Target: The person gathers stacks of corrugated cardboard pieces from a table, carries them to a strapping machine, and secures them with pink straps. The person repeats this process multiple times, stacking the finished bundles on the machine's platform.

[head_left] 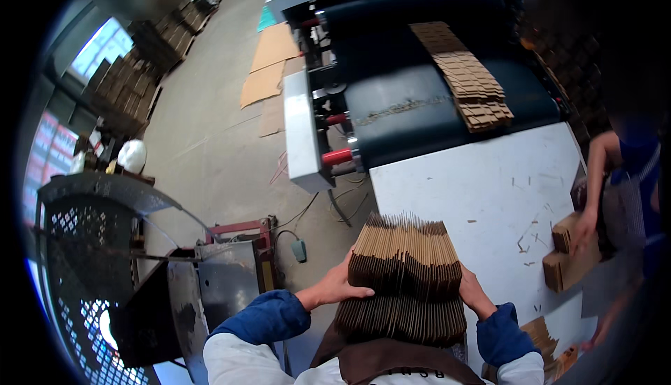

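As cardboard (404, 267) partly hides fingers (359, 292), co-worker (636, 168) cropped

A thick stack of brown cardboard pieces (405, 267) was held between the left hand (334, 287) and the right hand (474, 290), the many thin pieces standing on edge, packed face to face. Their tops made a ragged line, with light tan above darker brown.

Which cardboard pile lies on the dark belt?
The long overlapping row at the top; the bundle is between the left hand and right hand, smaller piles near a co-worker's hand.
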A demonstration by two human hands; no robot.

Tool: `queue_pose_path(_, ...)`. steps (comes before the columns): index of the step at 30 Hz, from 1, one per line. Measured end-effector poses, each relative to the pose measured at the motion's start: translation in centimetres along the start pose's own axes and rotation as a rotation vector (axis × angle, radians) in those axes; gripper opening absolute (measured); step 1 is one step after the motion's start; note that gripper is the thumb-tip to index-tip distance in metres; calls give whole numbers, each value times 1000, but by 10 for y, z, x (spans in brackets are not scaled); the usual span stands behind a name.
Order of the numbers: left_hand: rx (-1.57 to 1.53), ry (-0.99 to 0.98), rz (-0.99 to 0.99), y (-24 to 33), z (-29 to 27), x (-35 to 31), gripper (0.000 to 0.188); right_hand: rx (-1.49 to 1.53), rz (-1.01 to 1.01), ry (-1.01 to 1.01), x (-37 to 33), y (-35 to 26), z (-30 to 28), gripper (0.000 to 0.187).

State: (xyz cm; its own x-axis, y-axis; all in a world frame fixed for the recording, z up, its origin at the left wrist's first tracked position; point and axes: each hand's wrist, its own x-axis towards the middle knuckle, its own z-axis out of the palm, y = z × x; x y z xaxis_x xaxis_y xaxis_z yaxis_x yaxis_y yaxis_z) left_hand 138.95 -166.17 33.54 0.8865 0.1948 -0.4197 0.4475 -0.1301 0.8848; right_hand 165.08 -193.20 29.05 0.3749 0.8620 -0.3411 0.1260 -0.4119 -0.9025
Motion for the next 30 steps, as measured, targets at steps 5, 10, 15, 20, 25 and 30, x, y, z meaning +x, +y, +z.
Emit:
queue_pose_path(5, -480, 334, -109, -58, -47, -139, 101, -194, -40, -490, 121, -115, 109, 58)
queue_pose_path(10, -748, 711, -156, -160, -80, -270, 74, -353, -146, -847, 225, -198, 295, 50)
queue_pose_path(15, -1130, 912, -258, -188, -96, -381, 75, -641, -262, -1198, 279, -274, 463, 52)
queue_pose_path(20, -1419, 1066, -314, -210, -90, -453, 62, -879, -556, -1553, 301, -300, 605, 48)
queue_pose_path(25, -1775, 1097, -476, -269, -107, -471, 41, -961, -670, -1638, 362, -144, 736, 52)
queue_pose_path(30, -1933, 1114, -328, -295, -85, -471, 43, -969, -925, -1856, 371, -82, 782, 63)
